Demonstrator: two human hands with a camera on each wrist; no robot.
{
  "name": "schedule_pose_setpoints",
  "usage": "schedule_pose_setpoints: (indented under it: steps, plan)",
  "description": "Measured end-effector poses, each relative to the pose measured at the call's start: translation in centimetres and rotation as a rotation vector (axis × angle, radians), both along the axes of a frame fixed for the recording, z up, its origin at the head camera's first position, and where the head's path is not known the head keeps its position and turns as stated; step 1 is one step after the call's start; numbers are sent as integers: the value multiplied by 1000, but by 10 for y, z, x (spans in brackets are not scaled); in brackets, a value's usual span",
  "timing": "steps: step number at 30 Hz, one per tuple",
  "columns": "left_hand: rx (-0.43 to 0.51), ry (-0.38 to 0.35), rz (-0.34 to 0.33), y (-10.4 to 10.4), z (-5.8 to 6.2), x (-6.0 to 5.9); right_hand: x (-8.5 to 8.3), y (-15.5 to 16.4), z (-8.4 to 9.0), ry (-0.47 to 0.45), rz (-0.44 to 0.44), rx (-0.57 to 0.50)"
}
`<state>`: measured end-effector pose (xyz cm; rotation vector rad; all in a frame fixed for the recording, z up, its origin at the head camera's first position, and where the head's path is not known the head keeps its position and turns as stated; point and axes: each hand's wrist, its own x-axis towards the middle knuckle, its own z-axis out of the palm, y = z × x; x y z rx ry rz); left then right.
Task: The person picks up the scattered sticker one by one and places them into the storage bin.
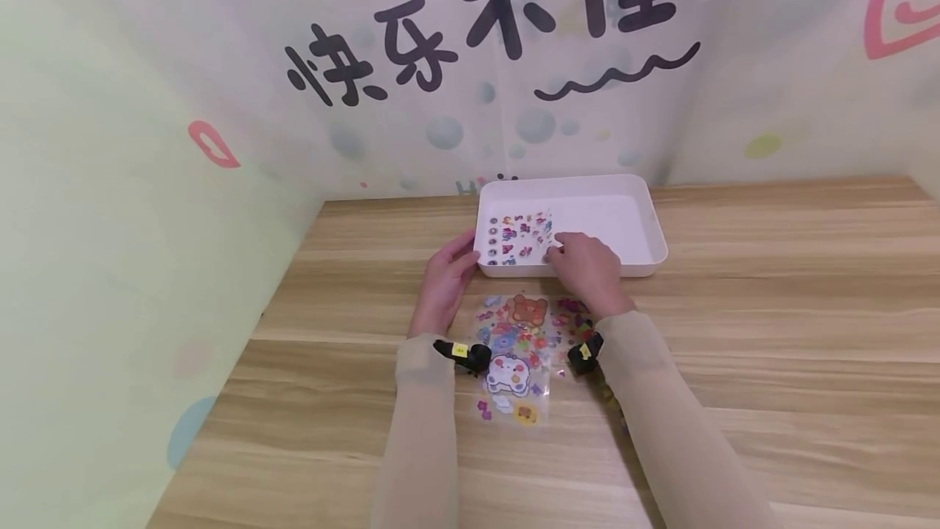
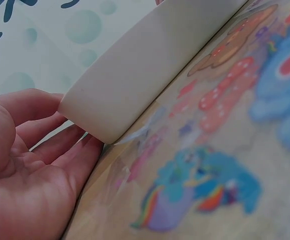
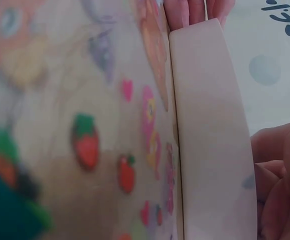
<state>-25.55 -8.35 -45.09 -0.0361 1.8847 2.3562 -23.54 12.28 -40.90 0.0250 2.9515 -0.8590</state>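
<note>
In the head view a shallow white tray (image 1: 609, 270) stands on the table against the backdrop. Inside its left half lies a small sticker sheet (image 1: 525, 239) with colourful figures and a column of round dots. My right hand (image 1: 587, 268) reaches over the tray's front wall, thumb and index finger pinching the sheet's right edge; the wall (image 3: 210, 130) hides part of that hand in the right wrist view. Against the tray's front left corner my left hand (image 1: 443, 277) rests, its loosely extended fingers (image 2: 60, 140) touching the outer wall (image 2: 130, 70).
Between the forearms, in front of the tray, clear sticker sheets (image 1: 507, 374) with bears, flowers and other cartoon figures lie on the wooden table (image 1: 330, 398). Part of them is under the right sleeve (image 1: 654, 366). A printed cloth backdrop (image 1: 411, 137) rises directly behind the tray.
</note>
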Motion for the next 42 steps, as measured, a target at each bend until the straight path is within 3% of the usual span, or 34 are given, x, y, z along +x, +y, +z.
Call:
schedule_pose_setpoints:
  steps: [42]
  plan:
    - [-43, 5, 0, 0, 2, 3, 2, -2, 0, 24, -28, -23]
